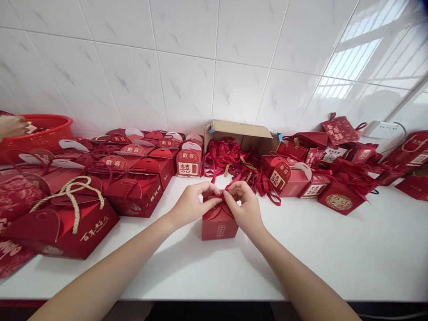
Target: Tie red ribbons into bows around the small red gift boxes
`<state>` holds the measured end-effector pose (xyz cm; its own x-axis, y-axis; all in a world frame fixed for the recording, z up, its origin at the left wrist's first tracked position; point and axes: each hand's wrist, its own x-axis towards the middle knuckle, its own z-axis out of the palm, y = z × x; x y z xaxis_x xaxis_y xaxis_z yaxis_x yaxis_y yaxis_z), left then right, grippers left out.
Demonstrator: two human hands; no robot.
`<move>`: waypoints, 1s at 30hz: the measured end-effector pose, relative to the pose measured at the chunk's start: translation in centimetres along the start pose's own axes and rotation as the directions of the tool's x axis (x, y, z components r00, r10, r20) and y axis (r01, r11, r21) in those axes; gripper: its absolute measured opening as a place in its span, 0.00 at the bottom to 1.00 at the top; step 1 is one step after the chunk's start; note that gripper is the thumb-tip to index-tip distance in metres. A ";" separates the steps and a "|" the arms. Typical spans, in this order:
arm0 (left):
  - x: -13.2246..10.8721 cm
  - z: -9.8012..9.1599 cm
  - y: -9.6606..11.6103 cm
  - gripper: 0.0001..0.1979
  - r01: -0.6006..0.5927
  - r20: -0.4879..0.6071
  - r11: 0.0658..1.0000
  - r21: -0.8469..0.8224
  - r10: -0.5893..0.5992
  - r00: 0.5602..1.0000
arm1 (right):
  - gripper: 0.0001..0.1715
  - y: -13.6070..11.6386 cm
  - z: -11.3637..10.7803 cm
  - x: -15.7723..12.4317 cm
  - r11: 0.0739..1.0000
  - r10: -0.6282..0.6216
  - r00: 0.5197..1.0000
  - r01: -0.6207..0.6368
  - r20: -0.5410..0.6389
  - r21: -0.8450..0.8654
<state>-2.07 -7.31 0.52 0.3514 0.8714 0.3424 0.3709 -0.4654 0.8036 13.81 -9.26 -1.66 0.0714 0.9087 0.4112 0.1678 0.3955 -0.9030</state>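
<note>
A small red gift box [219,226] stands upright on the white table in front of me. At its top, a dark red ribbon [222,192] is pinched between the fingertips of both hands. My left hand [192,203] grips it from the left, thumb against forefinger. From the right, my right hand [244,206] pinches it the same way, and the two thumbs nearly meet above the box. The fingers hide much of the ribbon and the box's upper edge. Just behind lies a heap of loose red ribbons [224,154], spilling from a cardboard box [240,129].
Rows of red gift boxes [133,191] fill the left side, one with a cream rope bow [75,194]. Another person's hand [12,126] is over a red plastic basket [63,127]. More red boxes [343,198] sit at right, near a white power strip [381,129]. A tiled wall [187,89] stands behind.
</note>
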 end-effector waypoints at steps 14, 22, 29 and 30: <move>-0.5 1.1 -1.0 0.05 -0.038 -0.169 0.998 0.047 0.045 0.985 | 0.09 0.2 -1.0 -0.2 0.983 0.003 0.997 0.013 0.083 -0.182; 0.1 1.8 -0.8 0.07 -0.032 -0.183 0.984 -0.176 -0.001 0.983 | 0.17 0.1 -0.4 -0.6 0.981 0.180 0.964 -0.191 0.198 0.039; -0.1 0.4 -0.8 0.11 -0.094 0.044 0.992 -0.086 0.098 0.994 | 0.14 -0.5 -0.8 -0.6 0.944 0.268 0.944 -0.297 0.195 0.142; -0.2 0.2 -0.7 0.10 -0.075 0.045 0.994 -0.080 0.079 0.996 | 0.13 -0.8 -1.1 -0.6 0.939 0.280 0.933 -0.315 0.226 0.136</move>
<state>-2.22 -7.16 -0.19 0.4178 0.8243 0.3822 0.2739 -0.5153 0.8120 14.73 -10.32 -1.04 -0.1086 0.9888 0.1025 0.0010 0.1032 -0.9947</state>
